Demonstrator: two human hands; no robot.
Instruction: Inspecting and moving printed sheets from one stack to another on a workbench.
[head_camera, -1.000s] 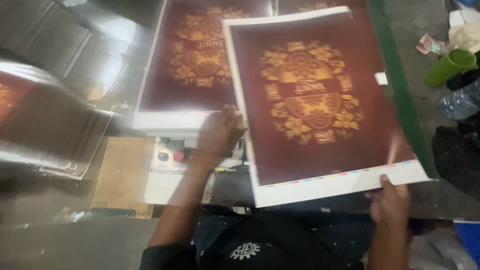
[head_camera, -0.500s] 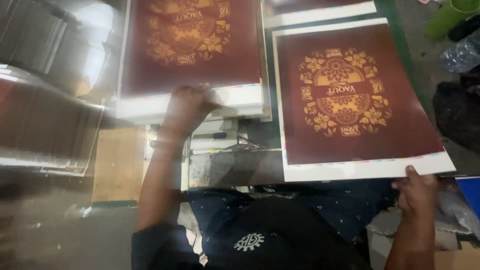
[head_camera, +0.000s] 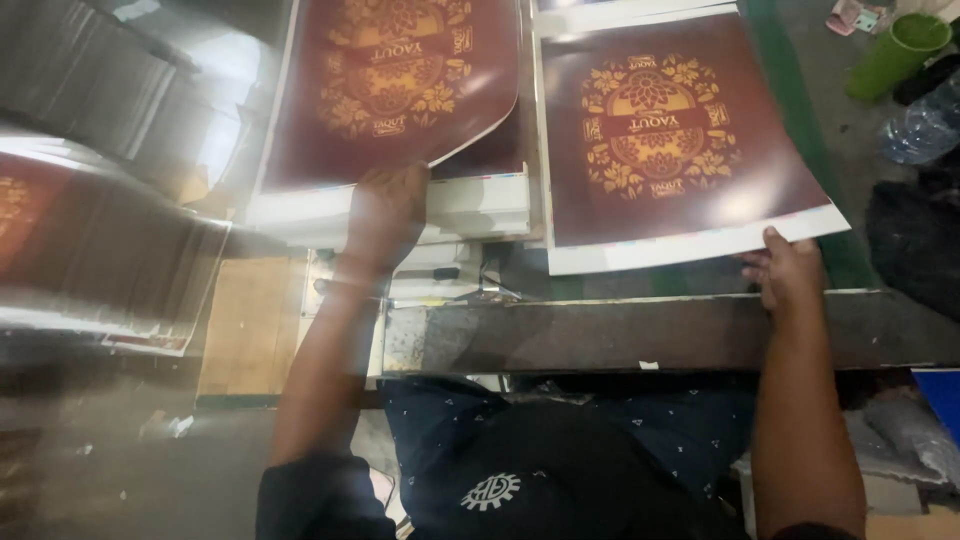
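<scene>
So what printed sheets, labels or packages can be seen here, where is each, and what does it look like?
Left printed sheet: top of the left stack, maroon with gold ornament, white margin, corner lifted by the left hand.
Right printed sheet: flat on the right, same maroon and gold design, its corner at the right hand.
Green cup: top right, plain.
Clear bottle: right edge; label unclear.

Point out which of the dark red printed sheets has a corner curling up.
The left sheet, atop the pile: its near right corner lifts above the left hand. The right sheet lies flat.
</scene>
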